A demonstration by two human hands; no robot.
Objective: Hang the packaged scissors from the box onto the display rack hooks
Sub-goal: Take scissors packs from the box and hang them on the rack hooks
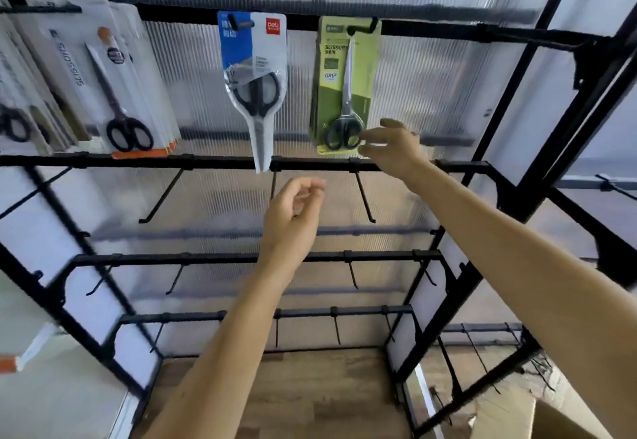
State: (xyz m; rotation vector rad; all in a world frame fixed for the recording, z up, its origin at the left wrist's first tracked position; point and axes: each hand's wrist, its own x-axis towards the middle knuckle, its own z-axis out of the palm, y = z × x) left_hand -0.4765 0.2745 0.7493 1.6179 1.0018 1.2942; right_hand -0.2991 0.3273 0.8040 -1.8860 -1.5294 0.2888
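Note:
A green scissors pack [344, 83] hangs from a hook on the top bar of the black display rack [213, 162]. My right hand [393, 149] is at the pack's lower right corner, fingers spread and loosely bent, touching or nearly touching its edge. A blue-and-white scissors pack [255, 83] hangs on the hook to the left of it. My left hand [293, 214] floats below that pack, fingers loosely curled, holding nothing. Several white scissors packs [100, 83] hang at the far left. A corner of the cardboard box [551, 421] shows at bottom right.
Bare black hooks [365, 197] stick out from the lower bars of the rack. Translucent ribbed panels back the rack. Wooden floor [293, 397] lies below. A second rack frame [482, 352] stands at the right.

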